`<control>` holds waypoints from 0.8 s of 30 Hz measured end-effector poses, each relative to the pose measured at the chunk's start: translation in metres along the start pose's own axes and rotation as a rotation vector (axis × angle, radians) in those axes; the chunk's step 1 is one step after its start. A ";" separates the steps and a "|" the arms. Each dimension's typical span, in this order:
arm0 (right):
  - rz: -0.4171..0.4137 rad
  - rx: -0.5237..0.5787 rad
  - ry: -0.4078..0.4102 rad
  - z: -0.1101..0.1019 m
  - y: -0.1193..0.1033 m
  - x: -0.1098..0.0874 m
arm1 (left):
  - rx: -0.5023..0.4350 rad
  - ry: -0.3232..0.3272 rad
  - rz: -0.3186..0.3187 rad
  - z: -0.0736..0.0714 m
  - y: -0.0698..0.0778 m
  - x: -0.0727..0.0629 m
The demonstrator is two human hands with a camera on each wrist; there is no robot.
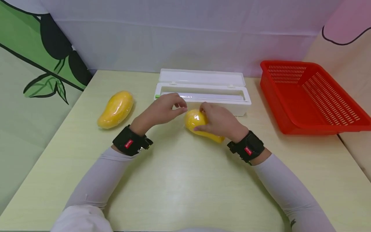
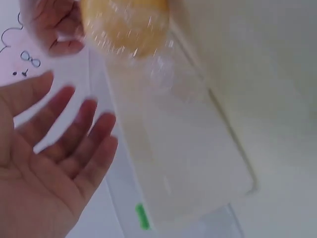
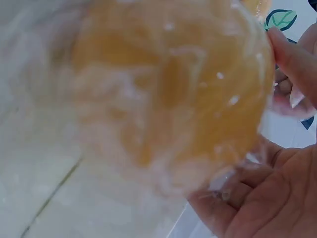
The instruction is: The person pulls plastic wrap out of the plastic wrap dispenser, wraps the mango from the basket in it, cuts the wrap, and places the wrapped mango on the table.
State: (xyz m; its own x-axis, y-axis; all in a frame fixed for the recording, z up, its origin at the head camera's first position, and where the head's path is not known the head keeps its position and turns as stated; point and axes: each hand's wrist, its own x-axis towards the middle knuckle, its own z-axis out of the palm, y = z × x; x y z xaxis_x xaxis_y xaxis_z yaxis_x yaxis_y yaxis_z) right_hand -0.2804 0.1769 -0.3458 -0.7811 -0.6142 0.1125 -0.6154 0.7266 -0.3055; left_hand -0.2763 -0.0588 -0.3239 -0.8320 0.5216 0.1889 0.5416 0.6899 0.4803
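Note:
A yellow mango in clear plastic film lies in front of a white cling film dispenser. My right hand grips this mango, thumb on the near side and fingers over the top. Loose, crinkled film shows around the mango in the right wrist view. Just left of it hovers my left hand, its fingers relaxed and apart with nothing between them, as the left wrist view shows. The dispenser's lid stands raised at the back, and a white roll lies inside.
Another wrapped mango lies on the table at the left. At the right stands a red plastic basket with slotted walls. A small green slider sits at the dispenser's left end. Behind the table hangs a pale cloth.

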 end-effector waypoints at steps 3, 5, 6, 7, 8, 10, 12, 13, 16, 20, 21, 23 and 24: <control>-0.032 -0.001 0.024 0.001 -0.001 -0.001 | -0.015 0.070 -0.023 0.012 0.002 0.003; -0.061 -0.006 0.058 0.001 -0.001 -0.001 | -0.031 0.086 -0.039 0.020 0.004 0.005; -0.073 -0.006 0.078 0.000 -0.001 -0.001 | -0.038 0.094 -0.046 0.023 0.005 0.006; -0.082 -0.008 0.100 -0.001 -0.001 -0.002 | -0.046 0.101 -0.055 0.025 0.007 0.007; -0.090 -0.008 0.124 -0.002 -0.002 -0.002 | -0.052 0.110 -0.065 0.027 0.008 0.007; -0.099 0.001 0.172 -0.005 -0.002 -0.003 | -0.074 0.133 -0.085 0.029 0.010 0.008; -0.101 0.021 0.211 -0.008 -0.004 -0.004 | -0.098 0.145 -0.109 0.029 0.011 0.009; -0.102 0.030 0.227 -0.010 -0.005 -0.005 | -0.113 0.149 -0.121 0.029 0.012 0.010; -0.112 0.052 0.276 -0.013 -0.006 -0.006 | -0.192 0.162 -0.149 0.029 0.014 0.010; -0.146 0.059 0.337 -0.015 -0.008 -0.008 | -0.379 0.185 -0.166 0.030 0.016 0.009; -0.154 0.060 0.349 -0.015 -0.009 -0.009 | -0.430 0.188 -0.168 0.031 0.017 0.009; -0.172 0.055 0.370 -0.015 -0.011 -0.010 | -0.519 0.192 -0.177 0.032 0.018 0.008; -0.182 0.049 0.379 -0.015 -0.011 -0.011 | -0.554 0.191 -0.183 0.033 0.019 0.008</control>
State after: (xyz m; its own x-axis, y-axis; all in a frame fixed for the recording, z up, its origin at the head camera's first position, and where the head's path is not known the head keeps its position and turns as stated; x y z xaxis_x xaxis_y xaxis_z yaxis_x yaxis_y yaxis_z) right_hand -0.2665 0.1799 -0.3293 -0.6497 -0.5676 0.5057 -0.7480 0.5957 -0.2925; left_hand -0.2691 -0.0254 -0.3413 -0.9402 0.2850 0.1865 0.2874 0.3700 0.8835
